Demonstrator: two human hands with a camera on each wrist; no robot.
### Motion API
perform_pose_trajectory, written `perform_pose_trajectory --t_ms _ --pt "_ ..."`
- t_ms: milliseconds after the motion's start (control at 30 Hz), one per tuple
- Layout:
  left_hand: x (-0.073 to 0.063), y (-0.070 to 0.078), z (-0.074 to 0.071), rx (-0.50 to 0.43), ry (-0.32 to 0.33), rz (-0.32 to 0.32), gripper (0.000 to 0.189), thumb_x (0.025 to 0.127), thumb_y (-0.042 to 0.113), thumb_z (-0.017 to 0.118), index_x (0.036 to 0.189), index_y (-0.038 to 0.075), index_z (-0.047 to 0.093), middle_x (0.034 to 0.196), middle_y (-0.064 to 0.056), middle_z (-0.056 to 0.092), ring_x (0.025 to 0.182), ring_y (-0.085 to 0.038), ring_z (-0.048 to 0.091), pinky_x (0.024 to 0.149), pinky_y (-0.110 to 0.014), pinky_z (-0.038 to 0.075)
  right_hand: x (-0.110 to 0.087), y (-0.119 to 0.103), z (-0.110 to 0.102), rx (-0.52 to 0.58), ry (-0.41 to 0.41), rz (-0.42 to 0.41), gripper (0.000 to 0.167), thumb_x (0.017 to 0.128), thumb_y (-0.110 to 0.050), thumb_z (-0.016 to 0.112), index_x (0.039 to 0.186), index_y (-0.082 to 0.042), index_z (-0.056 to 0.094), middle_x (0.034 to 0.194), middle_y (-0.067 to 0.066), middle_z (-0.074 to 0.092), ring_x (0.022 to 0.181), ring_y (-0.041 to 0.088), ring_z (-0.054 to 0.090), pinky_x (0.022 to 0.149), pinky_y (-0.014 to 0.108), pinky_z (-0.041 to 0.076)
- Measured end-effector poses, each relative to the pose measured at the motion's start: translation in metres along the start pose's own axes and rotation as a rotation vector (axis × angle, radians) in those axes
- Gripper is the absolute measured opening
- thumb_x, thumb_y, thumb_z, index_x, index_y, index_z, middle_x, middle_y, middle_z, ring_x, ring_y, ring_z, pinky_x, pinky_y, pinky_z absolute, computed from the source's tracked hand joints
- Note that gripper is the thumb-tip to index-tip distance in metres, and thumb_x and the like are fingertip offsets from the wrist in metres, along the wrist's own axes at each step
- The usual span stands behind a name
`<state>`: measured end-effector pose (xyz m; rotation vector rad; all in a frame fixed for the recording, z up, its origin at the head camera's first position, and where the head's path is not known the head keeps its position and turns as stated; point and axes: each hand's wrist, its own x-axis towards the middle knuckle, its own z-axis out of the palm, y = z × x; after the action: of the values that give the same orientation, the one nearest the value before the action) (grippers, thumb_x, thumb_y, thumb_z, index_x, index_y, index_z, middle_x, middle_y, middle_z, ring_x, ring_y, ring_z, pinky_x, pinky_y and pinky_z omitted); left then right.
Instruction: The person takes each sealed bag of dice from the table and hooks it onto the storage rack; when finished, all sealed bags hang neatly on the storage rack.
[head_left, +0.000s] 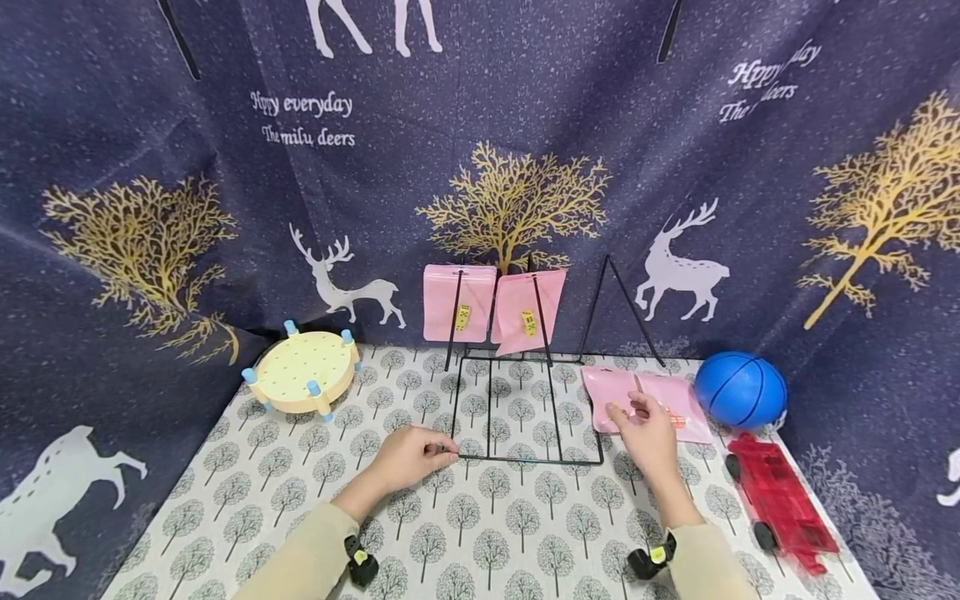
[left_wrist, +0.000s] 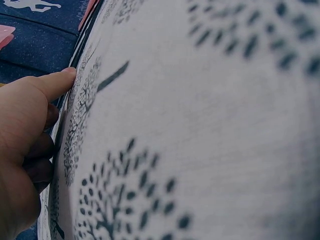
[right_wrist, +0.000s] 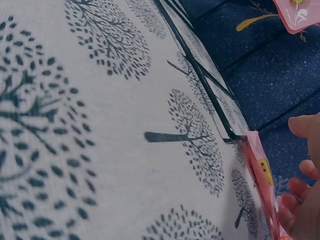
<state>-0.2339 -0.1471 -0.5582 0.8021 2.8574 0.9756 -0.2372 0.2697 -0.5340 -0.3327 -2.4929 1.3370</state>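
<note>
From my end, I'm seeing two pale sleeves (head_left: pixel 300 558) reaching in over a tree-print cloth (head_left: pixel 517 542). At the near right a red car (head_left: pixel 782 498) is lying at a slant. Farther in, the left hand (head_left: pixel 412 457) is pinching the near left corner of a wire rack (head_left: pixel 528 460), its other fingers curling in. To the right, the right hand (head_left: pixel 651 433) is hovering over a pink pouch (head_left: pixel 681 395), thumb and fingers bent but well parted; it is gripping nothing that I'm seeing, and I'm not managing to tell whether a fingertip is touching.

The pouch is lying flat on the cloth, its left end right at the rack's right side. I'm judging it light, limp and rather slippery, creasing sooner than breaking, so I'm favouring a pinch on its edge. The rack I'm reading as stiff yet light enough to skid, so that near corner is serving well as a steadying hold.

Beyond, a blue ball (head_left: pixel 738 390) is resting on the right and a yellow stand (head_left: pixel 309 372) on the left. Farther still, two pink packets (head_left: pixel 517 296) are hanging from the rack's arms before a dark curtain (head_left: pixel 390 183).
</note>
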Motion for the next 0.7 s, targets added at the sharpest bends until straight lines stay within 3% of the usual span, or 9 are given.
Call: perform_pose_trajectory --t_ms 300,700 --pt "0.0 -0.001 0.001 0.0 -0.002 0.0 0.011 0.094 0.038 0.077 0.104 0.032 0.08 0.06 0.019 0.052 0.047 0.0 0.043 0.052 -0.025 0.043 -0.001 0.004 0.006 -0.12 0.002 0.038 0.084 0.091 -0.049 0.078 0.15 0.002 0.046 0.141 0.03 0.048 0.127 0.046 0.05 0.107 0.062 0.039" --pt "0.0 0.0 0.0 0.002 -0.005 -0.005 0.012 0.094 0.038 0.077 0.104 0.032 0.08 0.06 0.019 0.052 0.048 0.0 0.044 0.053 -0.025 0.044 0.004 0.006 0.017 -0.191 0.035 0.023 0.081 0.089 -0.038 0.081 0.149 0.002 0.046 0.143 0.035 0.043 0.127 0.051 0.046 0.105 0.068 0.037"
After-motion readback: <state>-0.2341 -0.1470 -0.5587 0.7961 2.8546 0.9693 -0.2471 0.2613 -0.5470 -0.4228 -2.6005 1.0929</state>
